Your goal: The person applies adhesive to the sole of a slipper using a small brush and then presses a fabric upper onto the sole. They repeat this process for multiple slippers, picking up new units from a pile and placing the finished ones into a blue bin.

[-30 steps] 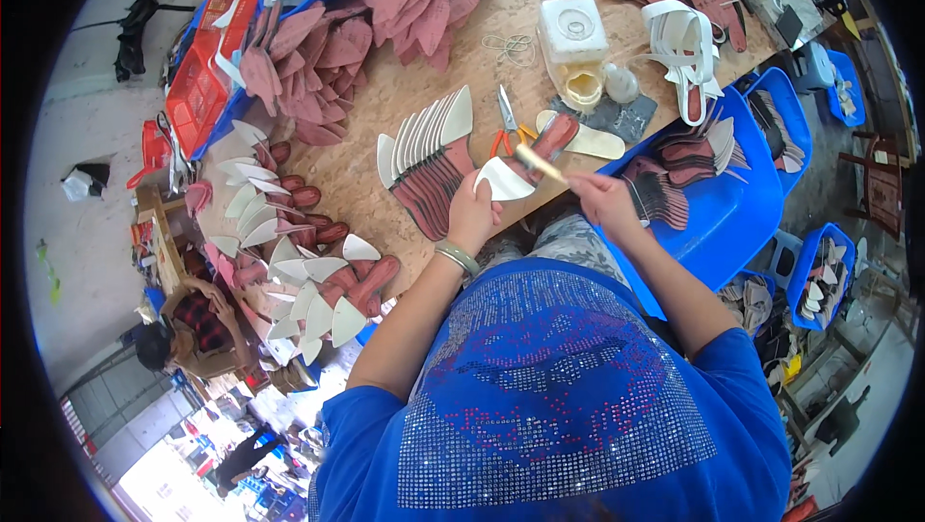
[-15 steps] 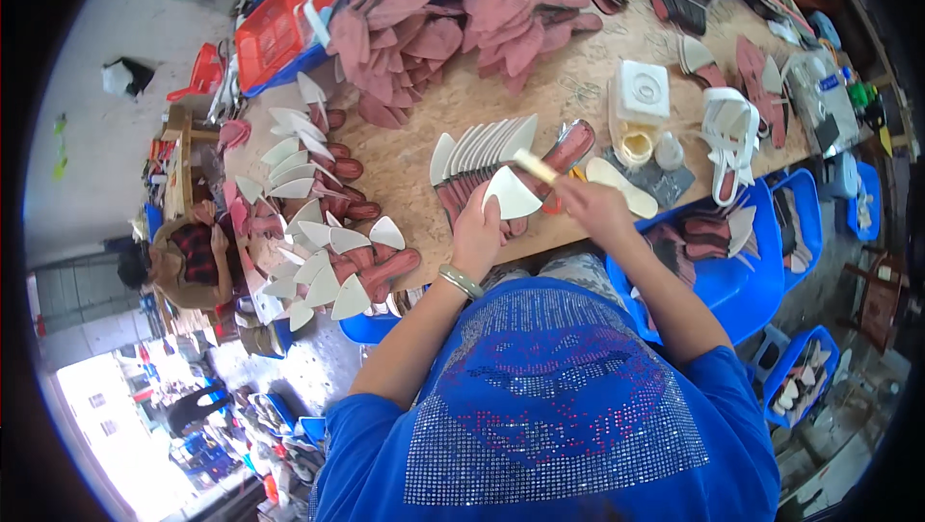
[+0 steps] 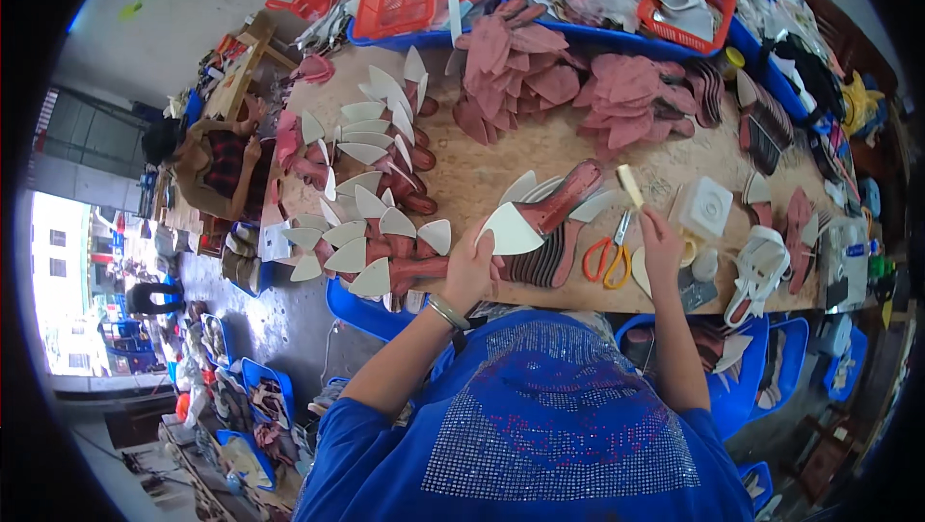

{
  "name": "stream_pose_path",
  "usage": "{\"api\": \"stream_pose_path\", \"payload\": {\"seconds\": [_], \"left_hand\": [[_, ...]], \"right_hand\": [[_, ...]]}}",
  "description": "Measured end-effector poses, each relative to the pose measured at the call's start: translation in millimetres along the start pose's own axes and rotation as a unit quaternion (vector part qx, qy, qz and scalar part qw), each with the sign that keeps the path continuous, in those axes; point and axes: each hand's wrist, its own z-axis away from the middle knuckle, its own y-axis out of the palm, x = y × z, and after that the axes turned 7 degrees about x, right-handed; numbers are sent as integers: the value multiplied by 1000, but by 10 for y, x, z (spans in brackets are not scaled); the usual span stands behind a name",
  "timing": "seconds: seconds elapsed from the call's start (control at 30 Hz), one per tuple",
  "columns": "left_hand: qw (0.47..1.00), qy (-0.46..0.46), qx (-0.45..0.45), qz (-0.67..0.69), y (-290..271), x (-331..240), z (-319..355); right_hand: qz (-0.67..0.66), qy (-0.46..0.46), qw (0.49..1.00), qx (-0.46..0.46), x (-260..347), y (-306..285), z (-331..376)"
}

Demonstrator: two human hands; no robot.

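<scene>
My left hand (image 3: 469,269) is closed on the white pointed toe end of a shoe insole (image 3: 570,196), whose dark red body slants up to the right. Beneath it a row of similar insoles (image 3: 540,264) stands on the table, partly hidden by the held one. My right hand (image 3: 660,244) is closed around the handle of a brush (image 3: 629,185), its pale bristles pointing up and clear of the insole. Between my hands lie scissors (image 3: 609,257) with one orange and one yellow loop. A glue pot with a white block lid (image 3: 706,207) is beside my right hand.
Rows of white-tipped insoles (image 3: 371,223) cover the table's left side. Piles of reddish pieces (image 3: 520,69) lie at the back, before blue trays and red baskets (image 3: 395,6). Blue bins (image 3: 737,368) stand below the front edge. Another person (image 3: 217,170) sits at the left.
My right hand has moved the brush away from the insole, to the right. The scissors now show more fully. The view has shifted, so the table appears further right.
</scene>
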Motion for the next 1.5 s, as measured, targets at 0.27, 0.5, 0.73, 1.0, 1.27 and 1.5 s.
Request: {"api": "stream_pose_path", "payload": {"seconds": [0.27,0.5,0.73,1.0,1.27,1.5], "left_hand": [[996,51,-63,31,-237,-306,-530],[803,334,-208,-447,-699,-1432,-1928],[657,306,-158,-671,-708,-1120,-2985],[726,325,-160,-584,-731,-833,-2856],[839,207,44,-502,-293,694,-2075],[861,3,92,-499,49,921,-2173]], "right_hand": [[-29,12,995,93,185,106,38],[-43,94,995,16,80,14,286],[-112,183,973,-79,-161,-263,547],[-124,200,965,-117,-217,-251,741],[-105,233,965,-66,-246,-261,726],[-80,219,970,-71,-199,-437,930]]}}
